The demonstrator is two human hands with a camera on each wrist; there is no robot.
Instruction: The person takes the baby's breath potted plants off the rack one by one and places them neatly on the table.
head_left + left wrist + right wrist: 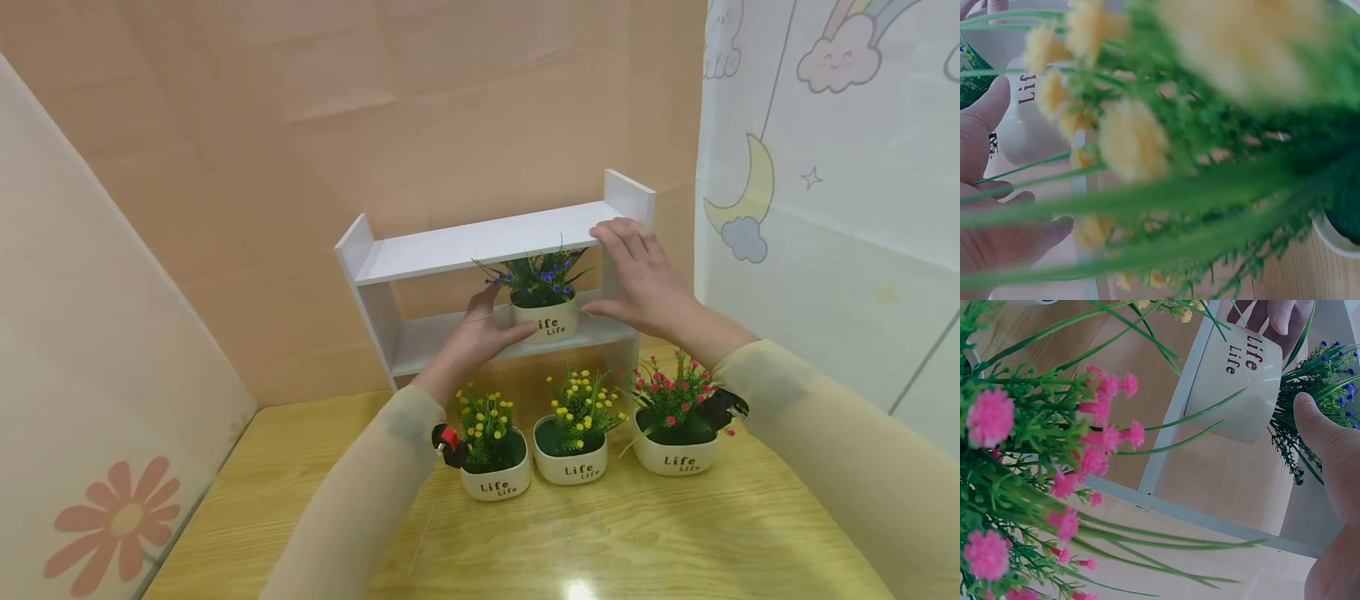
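On the lower board of the white shelf [480, 242] stands a white "Life" pot [551, 323] with artificial purple flowers [551, 275]. My left hand [480, 333] is at the pot's left side, its thumb stretched across the front and its fingers spread apart in the left wrist view. My right hand [637, 271] is to the right of the pot, with fingertips at the front edge of the upper board and the thumb pointing toward the plant. In the right wrist view, the right thumb [1313, 422] overlaps the purple plant's leaves.
In front of the shelf, on the wooden table [600, 542], stand two yellow-flowered pots [497, 483] [573, 467] and a pink-flowered pot [675, 457]. My forearms pass close over the outer plants. Behind the shelf hangs an orange-tan backdrop [450, 108].
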